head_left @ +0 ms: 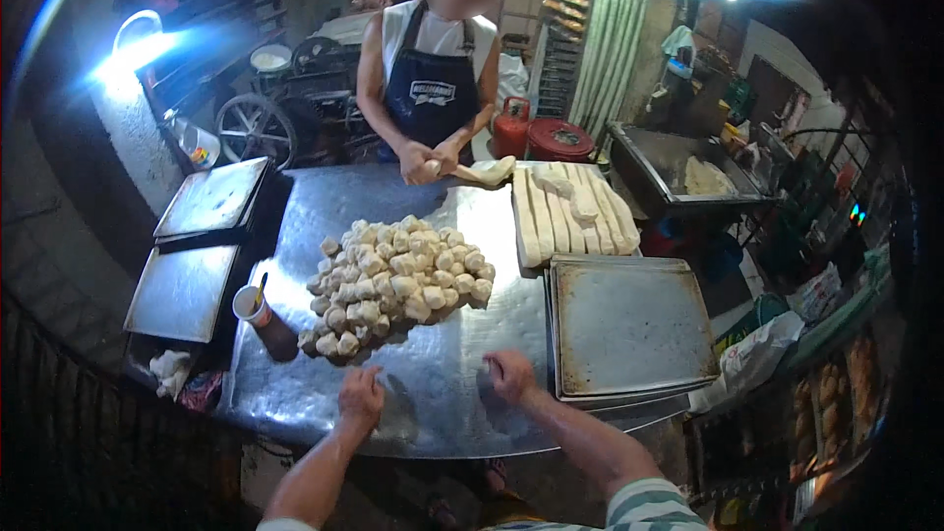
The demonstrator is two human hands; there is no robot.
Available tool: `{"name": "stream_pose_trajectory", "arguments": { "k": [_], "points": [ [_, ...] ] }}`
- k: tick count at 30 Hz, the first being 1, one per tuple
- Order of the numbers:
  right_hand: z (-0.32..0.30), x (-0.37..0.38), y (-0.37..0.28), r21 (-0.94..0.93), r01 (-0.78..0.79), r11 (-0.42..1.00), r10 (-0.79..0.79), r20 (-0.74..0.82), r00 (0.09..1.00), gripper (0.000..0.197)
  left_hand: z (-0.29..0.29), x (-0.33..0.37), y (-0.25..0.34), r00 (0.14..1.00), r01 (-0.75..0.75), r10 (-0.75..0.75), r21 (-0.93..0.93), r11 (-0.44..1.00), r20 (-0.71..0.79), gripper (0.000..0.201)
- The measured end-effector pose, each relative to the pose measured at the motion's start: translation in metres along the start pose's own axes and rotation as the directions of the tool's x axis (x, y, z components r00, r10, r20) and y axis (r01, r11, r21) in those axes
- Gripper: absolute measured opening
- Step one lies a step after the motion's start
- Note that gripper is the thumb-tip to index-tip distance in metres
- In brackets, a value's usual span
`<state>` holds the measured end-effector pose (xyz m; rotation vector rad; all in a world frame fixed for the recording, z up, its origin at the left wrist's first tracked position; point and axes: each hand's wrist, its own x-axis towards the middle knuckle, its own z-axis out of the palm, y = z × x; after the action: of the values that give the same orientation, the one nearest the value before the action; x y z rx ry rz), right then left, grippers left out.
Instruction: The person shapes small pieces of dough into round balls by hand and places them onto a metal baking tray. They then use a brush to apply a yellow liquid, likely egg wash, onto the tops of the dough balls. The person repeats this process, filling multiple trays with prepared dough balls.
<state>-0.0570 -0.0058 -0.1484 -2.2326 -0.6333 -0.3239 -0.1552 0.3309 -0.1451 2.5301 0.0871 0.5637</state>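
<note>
Tbl [433, 398] holds dough pcs [398, 270], strips [553, 221], trays [634, 329], cup [250, 307].

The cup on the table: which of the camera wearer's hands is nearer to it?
Left. The left hand is to the right of the cup and closer to the wearer; the right hand is farther right, near the stacked trays.

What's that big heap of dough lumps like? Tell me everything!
The heap of dough lumps is pale cream, with many small, roundish, uneven pieces that look soft and raw. They're piled on one another on the shiny metal table. A cup stands apart to its left; your left hand is close to its near edge.
</note>
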Motion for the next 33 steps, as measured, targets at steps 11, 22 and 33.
{"name": "stream_pose_trajectory", "arguments": {
  "k": [11, 22, 33],
  "points": [
    [-0.008, 0.053, -0.006, -0.274, 0.117, 0.955, 0.006, 0.409, 0.913, 0.030, 0.012, 0.042, 0.002, 0.990, -0.106, 0.106, 0.001, 0.994, 0.098, 0.036],
    [0.013, 0.041, -0.013, -0.144, 0.283, 0.948, -0.263, 0.145, 0.954, 0.030, 0.029, 0.065, 0.007, 0.934, -0.333, 0.331, -0.008, 0.943, 0.132, 0.031],
    [0.018, 0.035, -0.024, -0.084, 0.283, 0.956, -0.267, 0.165, 0.950, 0.021, 0.022, 0.040, 0.027, 0.936, -0.336, 0.336, -0.015, 0.942, 0.104, 0.032]
  ]
}}
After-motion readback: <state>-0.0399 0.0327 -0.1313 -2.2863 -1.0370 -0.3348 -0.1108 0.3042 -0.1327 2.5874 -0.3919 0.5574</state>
